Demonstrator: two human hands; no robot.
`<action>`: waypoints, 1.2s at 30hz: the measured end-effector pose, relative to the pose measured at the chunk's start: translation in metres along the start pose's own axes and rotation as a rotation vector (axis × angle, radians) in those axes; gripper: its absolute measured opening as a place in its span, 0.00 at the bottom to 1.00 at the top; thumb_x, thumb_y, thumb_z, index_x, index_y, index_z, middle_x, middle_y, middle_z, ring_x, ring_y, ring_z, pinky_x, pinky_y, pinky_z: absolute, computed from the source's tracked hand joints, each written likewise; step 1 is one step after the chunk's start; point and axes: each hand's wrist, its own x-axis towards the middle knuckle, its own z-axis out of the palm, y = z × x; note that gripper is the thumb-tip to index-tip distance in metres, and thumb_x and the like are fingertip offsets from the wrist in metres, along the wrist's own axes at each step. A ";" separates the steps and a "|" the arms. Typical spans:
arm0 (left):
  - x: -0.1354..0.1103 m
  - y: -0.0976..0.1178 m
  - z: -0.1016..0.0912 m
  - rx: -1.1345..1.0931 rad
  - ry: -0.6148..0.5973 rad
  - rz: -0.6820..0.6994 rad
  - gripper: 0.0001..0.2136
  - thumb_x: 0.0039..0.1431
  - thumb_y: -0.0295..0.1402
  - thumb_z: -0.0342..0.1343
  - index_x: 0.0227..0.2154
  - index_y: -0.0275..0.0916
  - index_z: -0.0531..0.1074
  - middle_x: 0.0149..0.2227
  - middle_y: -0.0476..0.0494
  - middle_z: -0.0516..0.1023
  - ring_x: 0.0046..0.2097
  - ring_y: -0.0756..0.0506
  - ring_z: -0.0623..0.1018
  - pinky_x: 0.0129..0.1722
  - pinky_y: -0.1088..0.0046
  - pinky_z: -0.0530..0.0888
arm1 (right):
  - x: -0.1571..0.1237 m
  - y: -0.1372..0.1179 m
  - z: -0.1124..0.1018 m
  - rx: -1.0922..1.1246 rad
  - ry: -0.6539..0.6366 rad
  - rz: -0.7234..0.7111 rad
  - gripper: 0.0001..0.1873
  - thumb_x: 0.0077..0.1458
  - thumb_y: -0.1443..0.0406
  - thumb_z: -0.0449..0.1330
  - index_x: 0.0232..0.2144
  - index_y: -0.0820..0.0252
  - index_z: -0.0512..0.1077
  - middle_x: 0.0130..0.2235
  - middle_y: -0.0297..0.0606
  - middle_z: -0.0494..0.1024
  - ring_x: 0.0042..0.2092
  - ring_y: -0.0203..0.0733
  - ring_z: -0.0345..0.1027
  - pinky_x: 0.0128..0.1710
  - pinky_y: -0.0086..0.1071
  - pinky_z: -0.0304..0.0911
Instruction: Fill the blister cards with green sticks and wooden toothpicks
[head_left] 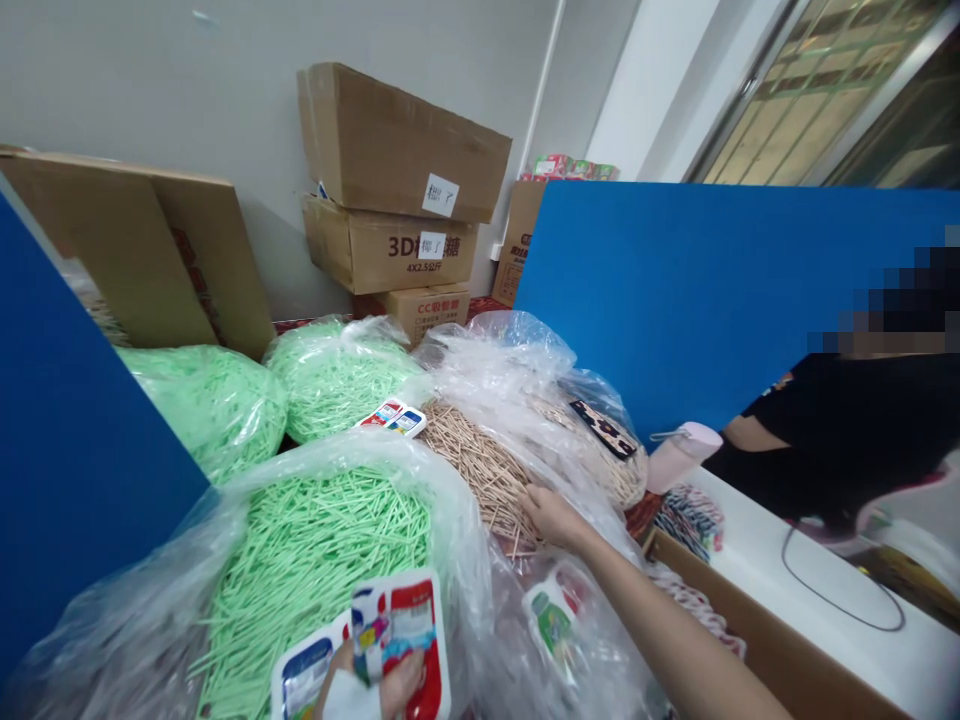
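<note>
My left hand (397, 683) grips a flat plastic package (409, 615) with a red, blue and white face, over the green sticks. Behind it, partly covered by my hand, is another white-edged package (300, 672) with a blue face. The thin green sticks (322, 550) fill an opened clear plastic bag (457, 510). My right hand (553, 515) reaches forward into an open bag of thin brown sticks (480, 465), its fingers closed on some at the near right edge; the fingertips are partly hidden.
Two tied bags of green sticks (341, 375) lie behind, with more small packages (394, 415) in front. Cardboard boxes (405, 150) are stacked at the wall. Blue partitions (637, 290) stand on both sides. A pink bottle (684, 452) and a person in black (862, 430) are at right.
</note>
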 end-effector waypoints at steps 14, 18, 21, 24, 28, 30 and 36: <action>0.077 0.033 0.116 -0.369 -0.444 0.046 0.17 0.34 0.32 0.74 0.30 0.33 0.76 0.27 0.46 0.81 0.27 0.47 0.79 0.32 0.72 0.75 | -0.076 -0.026 0.007 0.976 -0.555 0.062 0.26 0.44 0.45 0.63 0.31 0.60 0.64 0.21 0.25 0.67 0.14 0.22 0.50 0.12 0.20 0.40; 0.085 0.009 0.144 -0.363 -0.417 0.023 0.17 0.34 0.33 0.73 0.29 0.33 0.76 0.26 0.46 0.80 0.27 0.47 0.78 0.32 0.70 0.75 | -0.075 -0.028 0.011 1.010 -0.516 0.113 0.24 0.44 0.47 0.64 0.32 0.59 0.64 0.22 0.27 0.71 0.14 0.23 0.53 0.10 0.19 0.35; 0.085 0.002 0.148 -0.325 -0.400 0.030 0.18 0.34 0.33 0.73 0.30 0.33 0.76 0.26 0.45 0.81 0.27 0.46 0.78 0.32 0.69 0.75 | -0.073 -0.024 0.014 1.030 -0.492 0.118 0.24 0.40 0.50 0.68 0.29 0.58 0.63 0.20 0.24 0.67 0.14 0.23 0.53 0.11 0.19 0.35; 0.081 0.009 0.134 -0.261 -0.388 0.072 0.17 0.38 0.35 0.72 0.31 0.33 0.76 0.27 0.45 0.81 0.27 0.45 0.79 0.32 0.69 0.74 | -0.072 -0.020 0.010 1.107 -0.454 0.106 0.24 0.42 0.49 0.68 0.30 0.57 0.62 0.19 0.20 0.60 0.15 0.22 0.49 0.12 0.18 0.36; 0.070 0.017 0.097 -0.140 -0.338 0.128 0.13 0.42 0.34 0.70 0.29 0.33 0.77 0.24 0.47 0.80 0.25 0.47 0.77 0.30 0.72 0.73 | -0.071 -0.030 -0.002 1.228 -0.322 0.097 0.24 0.44 0.50 0.67 0.34 0.58 0.64 0.21 0.21 0.60 0.17 0.22 0.49 0.13 0.18 0.38; 0.063 0.014 0.078 -0.024 -0.294 0.150 0.11 0.40 0.32 0.70 0.25 0.32 0.76 0.21 0.48 0.78 0.22 0.49 0.74 0.26 0.75 0.70 | -0.071 -0.046 -0.008 1.286 -0.245 0.063 0.24 0.43 0.50 0.68 0.34 0.58 0.64 0.22 0.22 0.61 0.17 0.23 0.51 0.13 0.18 0.39; 0.032 -0.002 0.044 0.354 -0.188 0.333 0.08 0.44 0.30 0.67 0.23 0.36 0.72 0.21 0.53 0.72 0.23 0.51 0.68 0.25 0.77 0.65 | -0.085 -0.119 -0.013 1.403 0.112 -0.159 0.21 0.50 0.48 0.62 0.35 0.54 0.60 0.21 0.22 0.62 0.19 0.28 0.59 0.17 0.21 0.53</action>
